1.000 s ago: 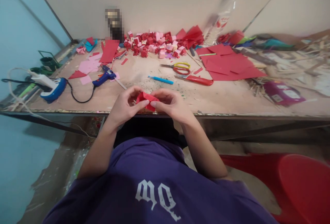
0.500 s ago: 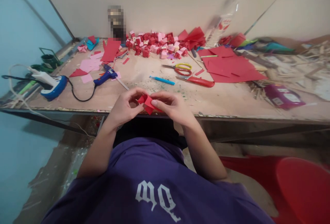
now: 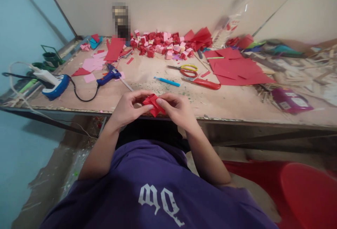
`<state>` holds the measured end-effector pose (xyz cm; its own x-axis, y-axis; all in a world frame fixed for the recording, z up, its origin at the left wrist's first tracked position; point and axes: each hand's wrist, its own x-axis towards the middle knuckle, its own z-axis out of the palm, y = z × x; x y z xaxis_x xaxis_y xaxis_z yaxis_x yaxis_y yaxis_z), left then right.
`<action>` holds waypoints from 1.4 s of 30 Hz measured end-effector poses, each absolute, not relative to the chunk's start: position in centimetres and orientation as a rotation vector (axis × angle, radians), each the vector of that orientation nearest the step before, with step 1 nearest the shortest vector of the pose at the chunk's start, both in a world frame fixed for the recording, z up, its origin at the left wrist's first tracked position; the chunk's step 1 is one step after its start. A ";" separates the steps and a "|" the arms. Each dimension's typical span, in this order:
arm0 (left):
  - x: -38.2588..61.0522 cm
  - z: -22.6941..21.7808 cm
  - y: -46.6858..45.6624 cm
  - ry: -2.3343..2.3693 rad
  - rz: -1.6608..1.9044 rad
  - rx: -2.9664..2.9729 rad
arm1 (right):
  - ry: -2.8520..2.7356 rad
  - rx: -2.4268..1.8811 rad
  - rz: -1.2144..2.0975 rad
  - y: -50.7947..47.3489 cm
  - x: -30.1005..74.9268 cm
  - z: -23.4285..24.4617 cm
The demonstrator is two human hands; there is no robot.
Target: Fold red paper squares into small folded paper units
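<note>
Since half a second before, the red paper (image 3: pixel 154 104) had gone from a flatter flap to a tighter, more bunched fold, and the two hands had drawn closer together. The left hand (image 3: pixel 128 108) and the right hand (image 3: pixel 178 109) each pinched it between thumb and fingertips, the grip of both pressed onto the paper from opposite sides. The paper was held just above the near edge of the worktop (image 3: pixel 231 100), nearer the person than the scissors (image 3: pixel 185 70) and a little to their left.

Beyond the scissors lay a heap of small red and pink pieces (image 3: pixel 162 44). Right of the scissors lay flat red sheets (image 3: pixel 237 69), and well left of them a blue glue gun (image 3: pixel 107 78).

The step in hand looked like creasing a part-made fold. A further crease would call for one hand to hold the layers firmly while the other pressed the edge down.
</note>
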<state>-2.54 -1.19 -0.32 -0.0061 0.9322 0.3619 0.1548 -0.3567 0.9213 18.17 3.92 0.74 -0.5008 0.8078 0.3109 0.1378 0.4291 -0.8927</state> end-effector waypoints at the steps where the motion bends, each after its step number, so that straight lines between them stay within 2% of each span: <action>1: -2.5 -0.3 -1.2 1.140 1.430 1.570 | -1.909 -0.803 1.094 3.9 18.2 0.7; 12: -2.1 0.1 -1.5 1.171 1.454 1.511 | -1.909 -0.799 1.021 3.5 17.9 0.6; 22: -2.2 0.4 -1.3 1.280 1.590 1.539 | -1.858 -0.813 1.448 4.3 19.2 1.0; 33: -2.0 0.2 -1.3 1.376 1.597 1.556 | -1.743 -0.816 1.621 4.4 18.8 0.9; 42: -2.0 0.5 -1.3 1.384 1.590 1.573 | -1.823 -0.836 1.571 4.3 18.8 1.3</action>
